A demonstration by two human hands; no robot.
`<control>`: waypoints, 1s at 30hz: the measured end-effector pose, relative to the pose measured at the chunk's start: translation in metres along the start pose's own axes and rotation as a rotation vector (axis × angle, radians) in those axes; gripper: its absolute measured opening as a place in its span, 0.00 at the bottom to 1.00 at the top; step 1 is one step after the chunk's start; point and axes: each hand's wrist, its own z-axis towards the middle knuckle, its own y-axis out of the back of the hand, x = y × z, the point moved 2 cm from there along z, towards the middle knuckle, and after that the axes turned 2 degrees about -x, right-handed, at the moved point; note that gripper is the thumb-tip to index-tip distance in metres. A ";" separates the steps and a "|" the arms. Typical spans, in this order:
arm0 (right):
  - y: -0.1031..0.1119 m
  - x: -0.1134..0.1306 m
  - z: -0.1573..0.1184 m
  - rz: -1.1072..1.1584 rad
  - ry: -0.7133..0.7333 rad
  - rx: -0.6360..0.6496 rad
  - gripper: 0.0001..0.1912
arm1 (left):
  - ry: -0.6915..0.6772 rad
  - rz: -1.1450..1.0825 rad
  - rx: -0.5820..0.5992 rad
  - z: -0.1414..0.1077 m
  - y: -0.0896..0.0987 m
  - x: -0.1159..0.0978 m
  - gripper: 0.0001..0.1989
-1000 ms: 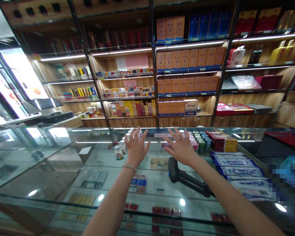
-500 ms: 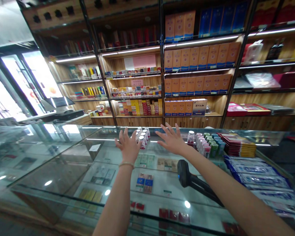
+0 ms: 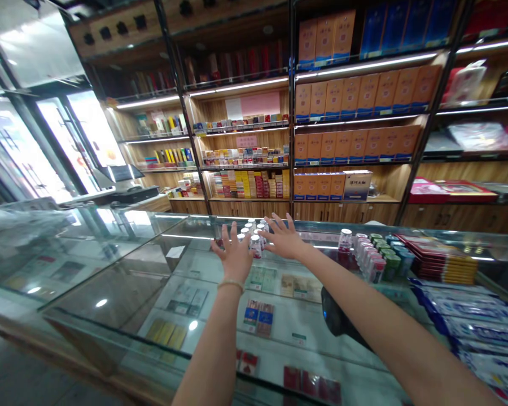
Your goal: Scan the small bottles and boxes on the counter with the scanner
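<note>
Nearest me, both forearms stretched out over the glass counter [image 3: 122,293], and the right arm passed straight above the black barcode scanner [image 3: 336,322] lying on the glass; I judged that a dropped elbow could knock it sideways. Beyond that, my left hand [image 3: 233,255] was spread wide, fingers splayed, gripping nothing, with a thin bracelet [image 3: 231,283] at the wrist. My right hand [image 3: 284,239] was just as open and empty, palm down. Between them, near the counter's far edge, stood the cluster of small white-capped jars [image 3: 254,235], upright and packed close together, with the left fingertips just beside them and the right hand at or over their tops; I could not tell whether either touched. The risk I saw was plain: closing flat hands on such tight, light jars could topple one and roll it off the glass. To the right stood a row of little bottles [image 3: 375,255], then shelves of cartons [image 3: 355,96] behind.
</note>
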 end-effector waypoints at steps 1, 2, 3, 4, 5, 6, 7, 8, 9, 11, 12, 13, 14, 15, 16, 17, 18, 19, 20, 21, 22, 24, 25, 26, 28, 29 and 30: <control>-0.002 0.001 0.003 0.007 0.001 0.011 0.28 | -0.004 0.001 -0.001 0.000 -0.001 0.000 0.25; -0.004 0.001 0.005 0.014 0.002 0.020 0.28 | -0.010 0.001 -0.003 0.000 -0.001 0.000 0.24; -0.006 0.001 0.007 0.022 0.002 0.027 0.28 | -0.016 -0.001 -0.008 -0.001 -0.002 0.000 0.24; -0.009 0.002 0.009 0.030 0.000 0.033 0.28 | -0.021 -0.005 -0.015 -0.001 -0.003 0.000 0.23; -0.011 0.002 0.012 0.036 -0.003 0.037 0.28 | -0.027 -0.012 -0.023 -0.001 -0.004 0.000 0.23; -0.013 0.003 0.014 0.041 -0.006 0.040 0.28 | -0.030 -0.021 -0.031 -0.001 -0.004 0.001 0.23; -0.016 0.003 0.015 0.045 -0.009 0.042 0.28 | -0.034 -0.029 -0.039 -0.002 -0.005 0.001 0.23; -0.018 0.003 0.017 0.047 -0.011 0.041 0.27 | -0.037 -0.036 -0.046 -0.002 -0.005 0.001 0.24; -0.020 0.004 0.019 0.049 -0.013 0.039 0.26 | -0.039 -0.039 -0.051 -0.003 -0.004 0.001 0.24; -0.023 0.004 0.021 0.055 -0.016 0.035 0.24 | -0.042 -0.042 -0.058 -0.003 -0.004 0.001 0.24; -0.023 0.004 0.022 0.059 -0.018 0.032 0.23 | -0.043 -0.044 -0.060 -0.003 -0.003 0.000 0.24; -0.024 0.004 0.022 0.063 -0.020 0.030 0.22 | -0.042 -0.046 -0.063 -0.004 -0.003 0.000 0.23; -0.023 0.004 0.023 0.067 -0.023 0.027 0.21 | -0.041 -0.047 -0.066 -0.004 -0.002 0.000 0.22; -0.023 0.004 0.023 0.070 -0.027 0.024 0.20 | -0.041 -0.047 -0.068 -0.004 -0.002 0.000 0.21; -0.022 0.004 0.023 0.073 -0.031 0.020 0.20 | -0.039 -0.048 -0.071 -0.003 -0.002 0.000 0.20; -0.020 0.004 0.023 0.077 -0.034 0.016 0.19 | -0.038 -0.049 -0.073 -0.003 -0.002 0.000 0.18; -0.019 0.004 0.023 0.080 -0.035 0.012 0.18 | -0.036 -0.050 -0.074 -0.003 -0.002 0.000 0.17; -0.018 0.004 0.023 0.083 -0.036 0.008 0.17 | -0.034 -0.051 -0.077 -0.003 -0.002 0.000 0.15; -0.017 0.004 0.022 0.087 -0.036 0.005 0.16 | -0.032 -0.055 -0.081 -0.003 -0.002 0.000 0.13; -0.016 0.005 0.022 0.090 -0.036 0.002 0.15 | -0.030 -0.059 -0.085 -0.002 -0.002 0.000 0.12; -0.015 0.005 0.022 0.093 -0.035 -0.002 0.14 | -0.025 -0.066 -0.089 -0.002 -0.001 0.000 0.11; -0.013 0.007 0.021 0.099 -0.033 -0.009 0.12 | -0.009 -0.083 -0.089 -0.001 0.000 0.000 0.09; -0.012 0.007 0.021 0.100 -0.030 -0.012 0.12 | 0.001 -0.092 -0.087 -0.001 0.002 -0.001 0.09; -0.011 0.008 0.020 0.101 -0.026 -0.014 0.12 | 0.008 -0.102 -0.081 -0.001 0.003 -0.001 0.08; -0.008 0.008 0.018 0.099 -0.016 -0.020 0.11 | 0.021 -0.120 -0.066 0.000 0.005 -0.002 0.06; -0.007 0.008 0.016 0.096 -0.012 -0.024 0.11 | 0.024 -0.130 -0.056 0.000 0.006 -0.004 0.05; -0.005 0.007 0.014 0.092 -0.008 -0.027 0.10 | 0.025 -0.140 -0.046 0.000 0.007 -0.005 0.05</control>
